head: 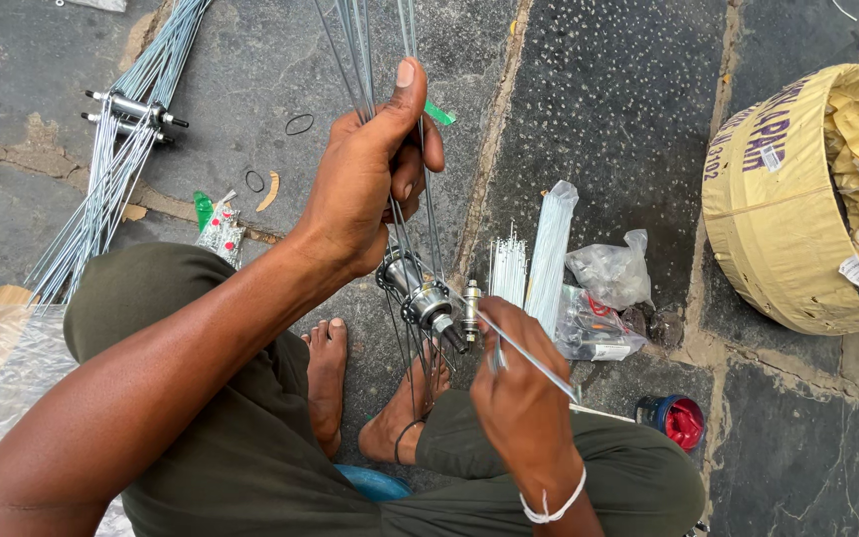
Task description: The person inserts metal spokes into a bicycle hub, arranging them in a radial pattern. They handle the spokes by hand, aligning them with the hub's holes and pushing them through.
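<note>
My left hand (365, 184) is closed around a bunch of thin metal spokes (362, 50) that stick up and away from me, with my thumb pressed flat along them. The spokes run down into a shiny metal wheel hub (428, 300), which sits just under that hand and above my bare feet (370, 398). My right hand (521, 393) is pinched shut on one loose spoke (529, 355), and its tip points at the hub. I have a white band on that wrist. Just past my right hand a bundle of new spokes (509, 268) stands on the stone floor (608, 109), next to a long thin clear bag (552, 249) of more spokes. Beside them lie two crumpled clear plastic bags (608, 268), one with a bit of red on it. A small blue pot (676, 418) with red inside sits by my right knee. Far off to the right is a big round yellow package (797, 199) with purple letters on its side and a small white label, open at the top. To the left, another hub with many spokes (121, 149) lies on the floor, and near it a little clear packet (221, 231) with green and red on it. A clear plastic sheet (2, 368) lies by my left knee.
</note>
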